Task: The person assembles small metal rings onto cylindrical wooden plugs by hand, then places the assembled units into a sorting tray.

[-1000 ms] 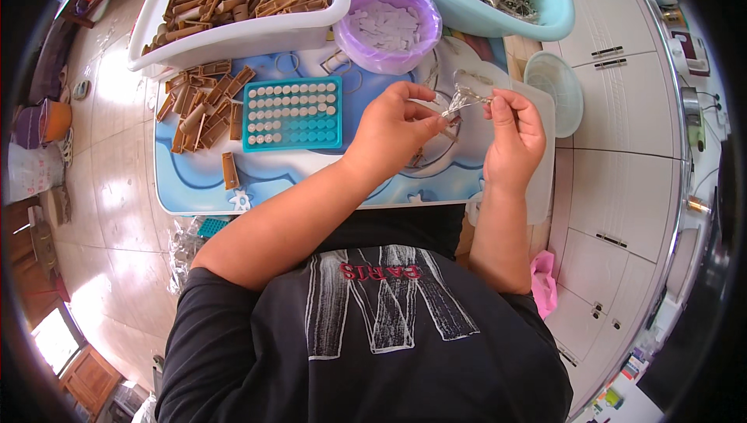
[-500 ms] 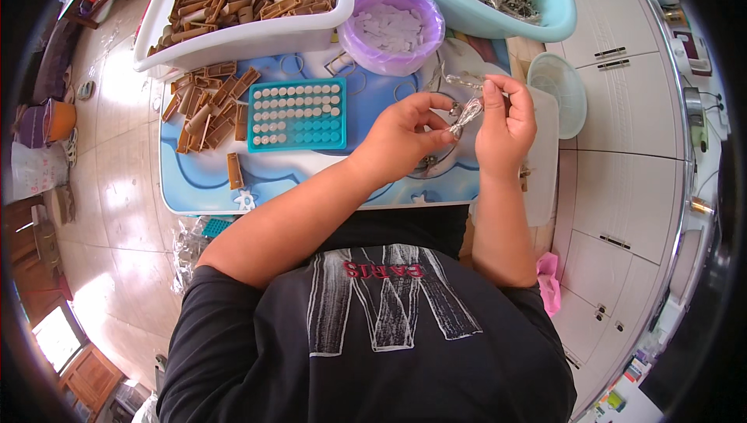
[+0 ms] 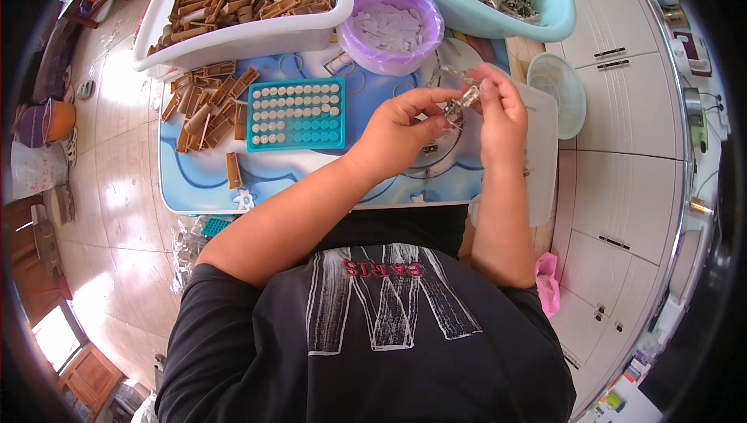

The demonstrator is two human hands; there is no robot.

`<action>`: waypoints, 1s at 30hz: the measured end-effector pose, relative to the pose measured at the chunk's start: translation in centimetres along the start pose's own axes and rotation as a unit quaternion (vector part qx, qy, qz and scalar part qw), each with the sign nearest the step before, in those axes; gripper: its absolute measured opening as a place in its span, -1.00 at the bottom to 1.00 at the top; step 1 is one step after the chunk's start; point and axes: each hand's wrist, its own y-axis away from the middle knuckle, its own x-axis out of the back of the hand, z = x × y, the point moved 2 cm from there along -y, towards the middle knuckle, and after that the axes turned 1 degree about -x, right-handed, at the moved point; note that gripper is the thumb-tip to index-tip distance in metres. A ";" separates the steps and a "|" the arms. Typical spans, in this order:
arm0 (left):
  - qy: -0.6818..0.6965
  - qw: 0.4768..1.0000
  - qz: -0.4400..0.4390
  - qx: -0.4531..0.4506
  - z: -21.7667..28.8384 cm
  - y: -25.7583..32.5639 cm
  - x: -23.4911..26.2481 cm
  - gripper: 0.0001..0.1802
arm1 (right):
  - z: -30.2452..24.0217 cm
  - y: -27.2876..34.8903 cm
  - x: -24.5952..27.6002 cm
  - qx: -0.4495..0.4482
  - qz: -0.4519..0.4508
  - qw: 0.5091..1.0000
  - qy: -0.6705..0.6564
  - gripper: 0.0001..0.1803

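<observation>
Over the right part of the table, my left hand point(image 3: 401, 129) pinches one end of a bundle of thin silvery wire point(image 3: 470, 97). My right hand point(image 3: 502, 115) has its thumb and fingers closed on the other side of the bundle, slightly smeared by motion. A loose shiny strand runs up past the right fingertips. Small dark metallic bits lie on the table just under the hands. To the left sits a teal tray point(image 3: 296, 124) with rows of silver round discs, like button cells; some of its lower-right pockets hold none.
Left of the tray lies a pile of brown plastic pieces point(image 3: 204, 109), with one apart point(image 3: 233, 170). Behind stand a white bin of brown pieces point(image 3: 233, 43), a purple bowl of white slips point(image 3: 348, 43) and a light-blue tub of wrapped items point(image 3: 556, 14). A pale basin point(image 3: 572, 96) is at right.
The bundle between my hands has turned and looks more bunched. My right fingers have shifted slightly up and left, and my left hand has moved a little left. The tray stays put.
</observation>
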 end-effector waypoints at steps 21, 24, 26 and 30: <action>-0.037 0.995 0.095 -0.009 -0.8 0.0 0.2 -0.73 | -1.3 4.4 0.1 0.149 -0.035 0.978 0.138 -0.87; -0.046 0.995 0.094 0.001 -0.9 -0.1 0.5 -0.73 | -2.3 4.6 0.3 0.126 -0.014 0.988 0.093 -0.87; -0.024 0.996 0.084 0.018 -0.9 -0.1 0.5 -0.73 | -2.5 4.4 1.0 0.129 -0.006 0.987 0.099 -0.86; 0.065 0.991 0.084 0.087 -0.1 0.1 0.6 -0.71 | -1.1 3.1 3.8 0.084 0.058 0.988 0.120 -0.83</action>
